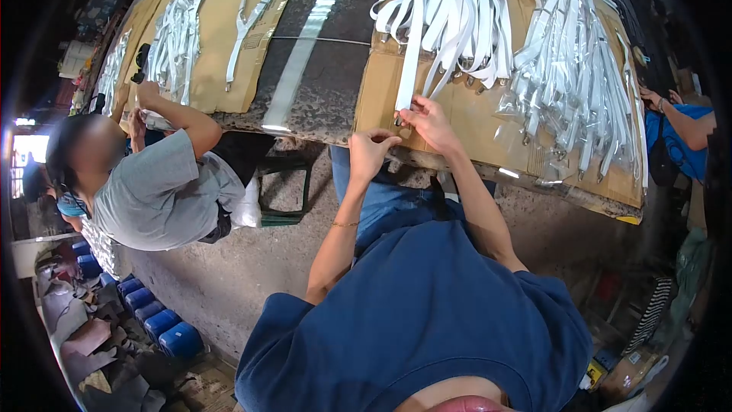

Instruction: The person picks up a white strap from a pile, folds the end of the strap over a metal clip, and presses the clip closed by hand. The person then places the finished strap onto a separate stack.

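A white suspender strap (pixel 410 65) runs down from a heap of white suspenders (pixel 469 19) to the near edge of the cardboard (pixel 375 84). My right hand (pixel 433 126) is closed on its lower end, where a small dark metal clip partly shows. My left hand (pixel 370 154) is just to the left and lower, at the table edge, with thumb and fingertips pinched together. Whatever is between those fingertips is too small to make out. Several metal clips hang at the bottom ends of the heaped straps.
Suspenders in clear plastic bags (pixel 572 76) lie to the right. On the left, a person in a grey shirt (pixel 164 191) works by more straps (pixel 175 38). Another person's blue sleeve (pixel 690 133) shows at far right. Blue drums (pixel 181 339) and a dark green-legged stool (pixel 286 220) stand on the floor.
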{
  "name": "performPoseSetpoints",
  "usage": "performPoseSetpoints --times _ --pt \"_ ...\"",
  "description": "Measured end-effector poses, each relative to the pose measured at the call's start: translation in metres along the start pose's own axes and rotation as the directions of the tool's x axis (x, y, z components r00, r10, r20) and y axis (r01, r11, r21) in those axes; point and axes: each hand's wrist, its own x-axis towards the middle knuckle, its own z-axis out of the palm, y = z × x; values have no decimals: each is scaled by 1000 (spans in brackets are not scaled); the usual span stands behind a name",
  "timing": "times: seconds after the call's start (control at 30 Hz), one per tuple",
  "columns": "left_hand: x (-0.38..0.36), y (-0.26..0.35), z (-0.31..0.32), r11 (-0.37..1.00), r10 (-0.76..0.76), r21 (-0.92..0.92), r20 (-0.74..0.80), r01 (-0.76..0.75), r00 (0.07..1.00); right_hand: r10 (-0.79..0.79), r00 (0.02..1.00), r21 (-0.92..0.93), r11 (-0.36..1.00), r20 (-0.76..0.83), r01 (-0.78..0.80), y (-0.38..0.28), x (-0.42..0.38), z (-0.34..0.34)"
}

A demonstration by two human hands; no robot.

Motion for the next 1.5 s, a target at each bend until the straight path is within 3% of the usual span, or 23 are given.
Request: performPoseSetpoints --times 0.23,0.47,0.77,0.83,1.0,1.1,1.17,1.4,1.5 --pt "9 9 1 999 -14 40 46 13 999 28 999 -74 997 47 -25 0 3 0" --pt "22 18 -1 991 -88 114 101 76 991 59 998 -52 997 -24 -60 -6 3 5" --pt "37 -1 -11 985 -145 -52 272 165 951 81 989 -95 991 -124 -93 -9 6 9" --pt "36 -6 -12 949 -184 -184 330 254 926 123 986 -88 987 -115 -133 -11 7 9" --pt "37 -4 -15 948 -201 -183 293 261 935 143 974 -73 985 -177 -158 -4 12 13" --pt "38 -4 -17 971 -106 -182 250 154 962 128 953 -94 983 -274 -159 -3 14 15" --pt "40 -1 -19 933 -215 -220 295 285 931 113 956 -101 984 -272 -145 -2 15 14" --pt "43 -8 -13 963 -117 -217 198 160 973 34 964 -142 987 -265 -74 4 13 9" --pt "46 -9 -13 970 -142 -165 218 180 966 27 967 -158 985 -253 -68 2 14 9"
